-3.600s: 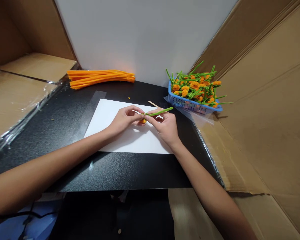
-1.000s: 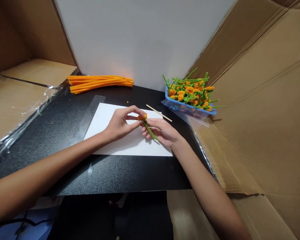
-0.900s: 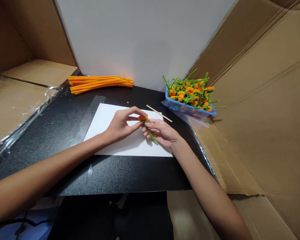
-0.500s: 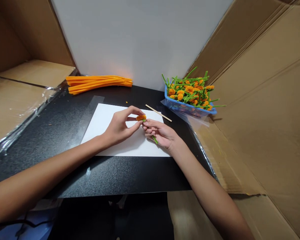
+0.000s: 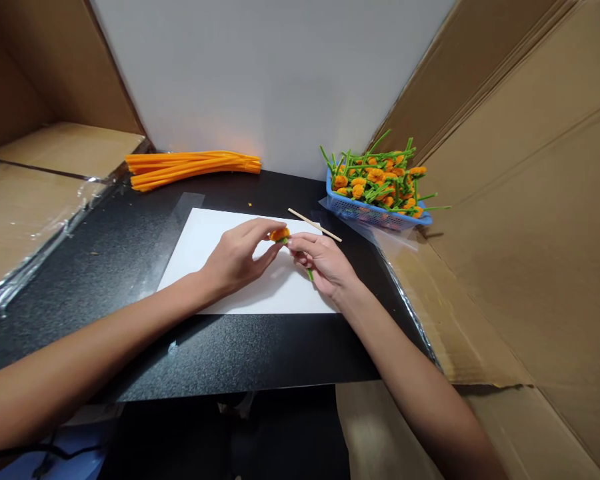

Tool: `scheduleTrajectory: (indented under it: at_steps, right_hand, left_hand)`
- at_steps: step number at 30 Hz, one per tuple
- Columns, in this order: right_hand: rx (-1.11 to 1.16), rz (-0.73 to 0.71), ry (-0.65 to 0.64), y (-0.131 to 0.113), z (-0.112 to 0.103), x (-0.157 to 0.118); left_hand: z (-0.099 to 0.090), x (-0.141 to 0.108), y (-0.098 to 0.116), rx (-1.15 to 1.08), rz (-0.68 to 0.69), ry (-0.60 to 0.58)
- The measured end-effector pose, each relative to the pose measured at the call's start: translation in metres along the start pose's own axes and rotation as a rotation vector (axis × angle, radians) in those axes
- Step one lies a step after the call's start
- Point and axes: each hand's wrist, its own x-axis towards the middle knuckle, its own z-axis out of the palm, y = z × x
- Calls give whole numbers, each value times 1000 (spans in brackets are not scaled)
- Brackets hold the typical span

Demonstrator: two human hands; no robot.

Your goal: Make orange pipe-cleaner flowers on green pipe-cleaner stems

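Note:
Between my two hands is a small orange pipe-cleaner flower (image 5: 280, 234) with a green stem, held over a white sheet of paper (image 5: 190, 257). The fingers and thumb of my left hand (image 5: 240, 253) pinch the orange head from the left. My right hand (image 5: 323, 261) is closed around the green stem just below the head; the stem's lower end (image 5: 310, 274) pokes out under the fingers. The middle of the stem is hidden by those fingers. Behind my right hand, a thin wooden stick (image 5: 315, 225) lies across the paper's far edge.
At the back left lies a bundle of orange pipe cleaners (image 5: 195, 169). A blue basket (image 5: 370, 212) heaped with similar orange flowers on green stems stands at the back right. Cardboard walls (image 5: 520, 193) flank the black table (image 5: 240, 353), and a white panel (image 5: 275, 80) rises behind it.
The flower's orange head has tilted, showing more of its top. My right hand has turned slightly around the stem, and less of the stem's lower end shows. The whole view has shifted slightly.

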Motion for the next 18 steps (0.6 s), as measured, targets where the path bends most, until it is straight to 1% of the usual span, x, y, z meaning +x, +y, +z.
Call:
scheduleTrajectory:
  at_steps: [2,5,7,9,11,14,16,18]
  right_hand:
    - [-96,-98,54,2,1,0]
    - [-269,-271,123,5,2,0]
    - [-393,-377,146,5,3,-2]
    - [-515,-475,163,5,4,-6]
    - [-642,-589,182,4,6,-9]
    - [-872,-773,187,6,9,-14]
    - [-1026,-874,164,9,9,-15]
    - [-1141,-931,108,12,9,-14]
  left_hand:
    - [2,-2,-1,65,3,-13]
    - [2,-4,0,81,-78,-53]
    - [0,-4,2,31,-146,-77]
    - [-2,-3,6,-80,-238,-70]
    - [-3,0,11,-221,-386,-32]
    - [-1,4,16,-408,-691,26]
    - [2,5,17,-533,-890,30]
    - [4,5,13,-652,-1027,15]
